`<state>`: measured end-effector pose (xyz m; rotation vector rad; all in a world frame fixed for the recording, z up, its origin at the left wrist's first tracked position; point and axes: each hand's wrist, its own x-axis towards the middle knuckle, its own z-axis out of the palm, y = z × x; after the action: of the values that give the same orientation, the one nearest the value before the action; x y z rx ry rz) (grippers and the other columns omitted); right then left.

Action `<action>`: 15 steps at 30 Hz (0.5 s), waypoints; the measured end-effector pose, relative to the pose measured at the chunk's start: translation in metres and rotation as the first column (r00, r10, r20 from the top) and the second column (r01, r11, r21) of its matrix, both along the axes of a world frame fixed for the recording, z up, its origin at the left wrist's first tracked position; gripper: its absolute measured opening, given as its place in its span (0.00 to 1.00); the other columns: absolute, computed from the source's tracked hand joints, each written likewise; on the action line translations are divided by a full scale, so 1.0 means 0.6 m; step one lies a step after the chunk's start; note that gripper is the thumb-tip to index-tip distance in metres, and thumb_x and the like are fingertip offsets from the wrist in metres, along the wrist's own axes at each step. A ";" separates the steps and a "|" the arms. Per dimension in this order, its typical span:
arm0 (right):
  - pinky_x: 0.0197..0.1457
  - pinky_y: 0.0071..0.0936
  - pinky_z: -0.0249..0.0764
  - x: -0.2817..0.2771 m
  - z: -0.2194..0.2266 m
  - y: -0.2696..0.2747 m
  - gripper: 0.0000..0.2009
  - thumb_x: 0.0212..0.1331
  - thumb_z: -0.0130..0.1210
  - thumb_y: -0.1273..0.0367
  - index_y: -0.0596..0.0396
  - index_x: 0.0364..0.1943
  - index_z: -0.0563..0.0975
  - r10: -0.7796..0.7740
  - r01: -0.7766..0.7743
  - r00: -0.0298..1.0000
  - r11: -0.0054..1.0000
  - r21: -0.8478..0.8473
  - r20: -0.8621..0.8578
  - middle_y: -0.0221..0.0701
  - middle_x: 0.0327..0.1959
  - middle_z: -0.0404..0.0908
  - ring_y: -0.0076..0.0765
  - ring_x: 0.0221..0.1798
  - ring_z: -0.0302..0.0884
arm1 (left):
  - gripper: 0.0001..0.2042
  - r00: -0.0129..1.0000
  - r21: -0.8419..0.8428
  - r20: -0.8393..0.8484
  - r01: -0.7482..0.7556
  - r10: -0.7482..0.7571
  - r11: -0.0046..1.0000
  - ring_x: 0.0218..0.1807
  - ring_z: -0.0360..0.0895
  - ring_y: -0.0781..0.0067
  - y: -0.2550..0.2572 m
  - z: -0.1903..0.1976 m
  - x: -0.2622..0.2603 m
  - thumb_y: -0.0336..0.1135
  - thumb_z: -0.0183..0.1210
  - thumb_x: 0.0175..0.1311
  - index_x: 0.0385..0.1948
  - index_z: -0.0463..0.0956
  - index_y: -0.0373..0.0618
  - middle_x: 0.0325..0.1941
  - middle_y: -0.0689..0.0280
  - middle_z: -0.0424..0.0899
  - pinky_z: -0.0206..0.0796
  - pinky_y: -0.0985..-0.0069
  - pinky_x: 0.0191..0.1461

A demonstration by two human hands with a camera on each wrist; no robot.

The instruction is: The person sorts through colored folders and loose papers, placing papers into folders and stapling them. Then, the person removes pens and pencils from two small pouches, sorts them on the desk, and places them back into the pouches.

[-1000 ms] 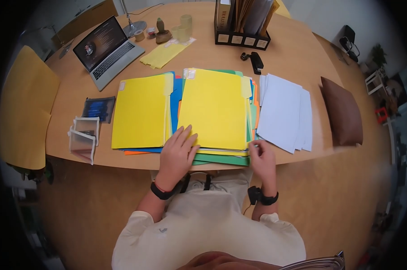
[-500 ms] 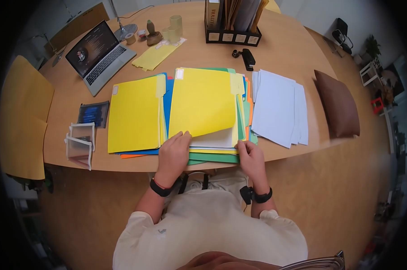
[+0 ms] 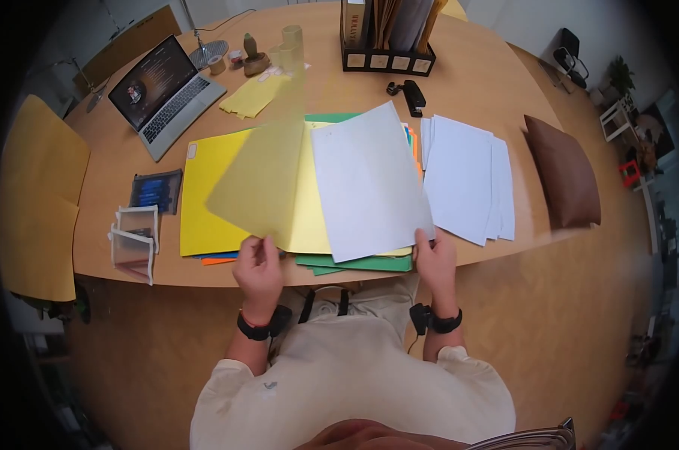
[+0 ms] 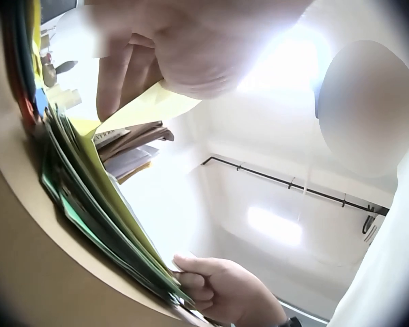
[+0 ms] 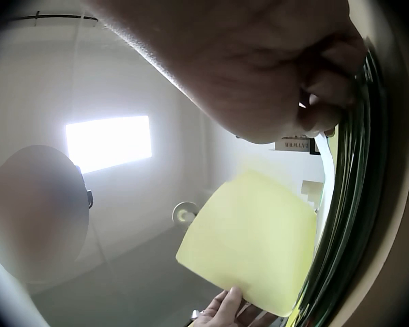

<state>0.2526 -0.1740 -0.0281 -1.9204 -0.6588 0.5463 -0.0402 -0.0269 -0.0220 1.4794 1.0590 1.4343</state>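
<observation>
A yellow folder (image 3: 307, 217) lies opened on a pile of coloured folders (image 3: 377, 264). My left hand (image 3: 258, 270) pinches the bottom edge of its raised cover (image 5: 252, 238), which leans to the left. Inside the folder rests a white sheet (image 3: 373, 187), turned slightly askew. At the sheet's lower right corner, my right hand (image 3: 435, 259) pinches the paper between thumb and curled fingers. In the left wrist view the right hand (image 4: 225, 289) grips right at the pile's near edge. Another yellow folder (image 3: 204, 210) lies to the left, partly hidden under the raised cover.
White papers (image 3: 463, 180) lie to the right, with a brown pouch (image 3: 563, 172) beyond. A stapler (image 3: 412, 97) and a black file organizer (image 3: 388, 60) stand at the back. On the left are a laptop (image 3: 167, 101), a dark pouch (image 3: 157, 187) and white-edged pouches (image 3: 132, 247).
The top yellow folder's cover has been lifted and swung left by the left hand, baring the white sheet. The right hand has moved slightly right with the sheet's corner.
</observation>
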 end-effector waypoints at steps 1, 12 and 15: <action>0.31 0.33 0.73 0.016 0.001 -0.007 0.13 0.74 0.60 0.64 0.64 0.42 0.83 -0.032 0.033 0.999 0.999 0.024 -0.030 0.33 0.18 0.78 0.28 0.21 0.75 | 0.02 0.999 0.011 0.008 -0.045 0.045 0.999 0.34 0.83 0.75 0.010 0.000 -0.016 0.22 0.61 0.76 0.44 0.81 0.33 0.34 0.62 0.86 0.75 0.77 0.41; 0.44 0.50 0.76 0.178 -0.022 -0.084 0.19 0.75 0.55 0.60 0.68 0.40 0.79 -0.350 0.449 0.838 0.878 -0.165 0.419 0.52 0.30 0.83 0.63 0.35 0.81 | 0.12 0.641 0.419 -0.654 -0.135 0.402 0.898 0.52 0.88 0.50 0.072 0.027 -0.167 0.19 0.62 0.69 0.52 0.85 0.39 0.52 0.54 0.91 0.80 0.64 0.55; 0.46 0.52 0.77 0.177 -0.009 -0.087 0.18 0.75 0.55 0.61 0.67 0.42 0.80 -0.346 0.497 0.795 0.842 -0.209 0.498 0.55 0.34 0.84 0.67 0.40 0.82 | 0.12 0.512 0.352 -0.784 -0.098 0.350 0.931 0.55 0.87 0.49 0.070 0.007 -0.178 0.21 0.61 0.69 0.51 0.85 0.39 0.55 0.54 0.90 0.79 0.62 0.58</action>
<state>0.3590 -0.2264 -0.0333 -2.4566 -0.3923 -0.0946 -0.1468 0.0153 -0.0175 2.4336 1.7416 0.9982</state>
